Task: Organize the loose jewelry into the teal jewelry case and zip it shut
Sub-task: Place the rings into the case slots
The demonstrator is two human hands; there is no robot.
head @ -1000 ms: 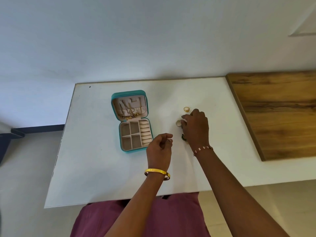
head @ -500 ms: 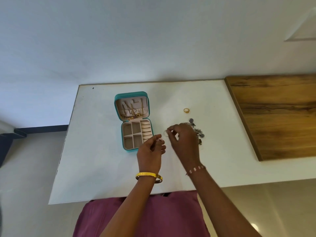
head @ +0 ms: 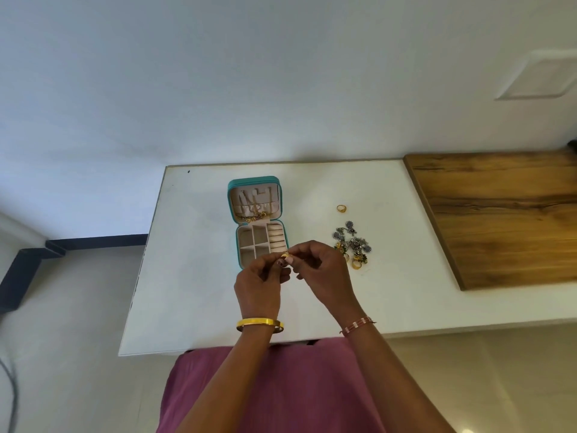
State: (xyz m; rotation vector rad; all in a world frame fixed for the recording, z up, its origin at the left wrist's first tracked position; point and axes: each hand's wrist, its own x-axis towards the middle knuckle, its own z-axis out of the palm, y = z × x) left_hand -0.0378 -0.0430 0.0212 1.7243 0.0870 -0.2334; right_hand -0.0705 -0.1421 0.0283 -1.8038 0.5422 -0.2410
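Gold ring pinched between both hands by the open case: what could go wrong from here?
1. The gold ring is held only at the fingertips of the left hand and right hand; it could slip onto the white table and roll.
2. The loose jewelry pile looks tangled, so lifting one piece may drag others.

Both hands now together on ring (head: 284, 254)
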